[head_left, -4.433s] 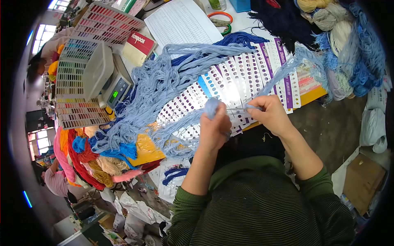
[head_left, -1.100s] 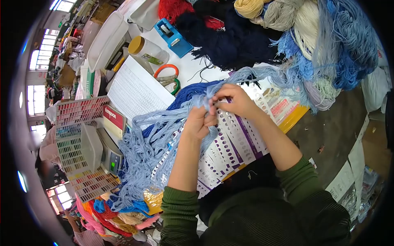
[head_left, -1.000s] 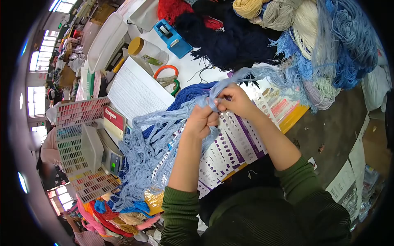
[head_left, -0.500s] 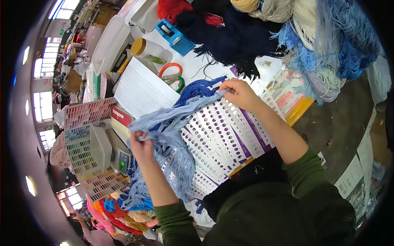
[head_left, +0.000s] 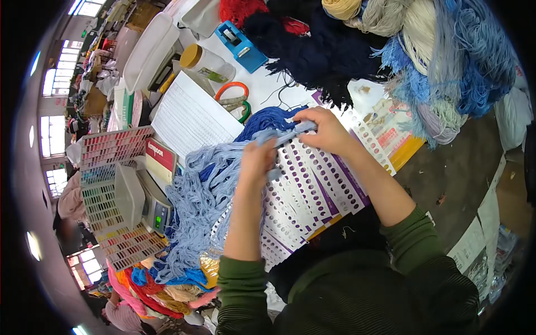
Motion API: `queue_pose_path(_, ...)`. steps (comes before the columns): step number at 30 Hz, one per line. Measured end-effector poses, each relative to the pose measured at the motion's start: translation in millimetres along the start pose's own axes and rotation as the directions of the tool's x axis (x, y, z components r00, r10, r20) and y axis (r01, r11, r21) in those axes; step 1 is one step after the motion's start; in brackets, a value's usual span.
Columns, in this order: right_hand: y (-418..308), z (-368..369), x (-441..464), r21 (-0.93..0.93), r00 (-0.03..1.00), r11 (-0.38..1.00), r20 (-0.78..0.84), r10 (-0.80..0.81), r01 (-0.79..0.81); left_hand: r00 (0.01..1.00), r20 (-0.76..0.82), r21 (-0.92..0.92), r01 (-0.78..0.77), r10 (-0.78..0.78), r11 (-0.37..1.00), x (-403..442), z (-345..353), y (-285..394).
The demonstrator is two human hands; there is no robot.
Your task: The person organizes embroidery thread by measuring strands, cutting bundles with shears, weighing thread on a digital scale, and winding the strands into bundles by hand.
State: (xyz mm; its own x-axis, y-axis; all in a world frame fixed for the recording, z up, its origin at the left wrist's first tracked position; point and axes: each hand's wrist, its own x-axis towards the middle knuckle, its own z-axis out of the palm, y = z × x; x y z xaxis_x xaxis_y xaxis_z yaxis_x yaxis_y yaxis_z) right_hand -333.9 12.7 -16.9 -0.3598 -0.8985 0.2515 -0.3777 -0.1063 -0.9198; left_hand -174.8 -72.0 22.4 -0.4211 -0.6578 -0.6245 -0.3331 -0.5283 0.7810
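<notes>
A long light-blue skein of yarn [head_left: 209, 184] lies loosely spread over the left of the table. Its narrow end runs up to my right hand [head_left: 324, 131], whose closed fingers pinch it. My left hand [head_left: 257, 162], smeared by motion, is closed around the same yarn a short way to the left, and a bit of it shows beside the fingers. Darker blue yarn [head_left: 265, 121] lies just behind. Beneath both hands are white and purple cards with rows of round holes [head_left: 304, 181], fanned over one another.
Orange-and-green-handled scissors [head_left: 233, 100], a written sheet [head_left: 195, 117], a gold-lidded jar [head_left: 207, 64] and a blue tape dispenser [head_left: 241, 47] stand behind. At left are a digital scale [head_left: 159, 209], a red notebook [head_left: 160, 159] and a colour chart [head_left: 97, 190]. Black yarn [head_left: 318, 50] lies at the back.
My left hand has moved right and up along the yarn, close to my right hand. The stretch of yarn held between them is much shorter, and the rest has dropped onto the pile.
</notes>
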Motion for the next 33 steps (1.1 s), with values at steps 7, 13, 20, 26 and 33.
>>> queue_pose_path(7, -0.7, 10.3, -2.3, -0.267, 1.000, 0.964, 0.006, -0.016, 0.017, 0.988, -0.154, -0.449, -0.055, -0.016, 0.892, -73.5, -151.5, 33.2)
queue_pose_path(13, -1.5, 19.0, -0.9, -0.319, 0.996, 0.948, -0.087, -0.030, 0.001, 0.902, -0.418, -0.626, -0.371, 0.106, 0.686, -124.5, -257.1, 51.2)
queue_pose_path(20, 1.1, 26.3, -0.1, -0.417, 0.989, 0.908, -0.108, -0.099, 0.045, 0.392, -0.908, -0.297, -0.851, 0.147, 0.434, -445.6, -453.7, -57.2)
queue_pose_path(26, -7.5, 26.3, 2.1, -0.380, 0.998, 0.923, 0.005, 0.062, -0.056, 0.422, -0.899, -0.312, -0.803, 0.116, 0.507, -603.2, -393.9, -111.5)
queue_pose_path(33, -69.3, 86.3, -76.6, -0.237, 0.976, 0.953, 0.153, -0.155, 0.189, 0.832, -0.550, -0.478, -0.381, 0.068, 0.792, -375.4, -199.8, -165.3)
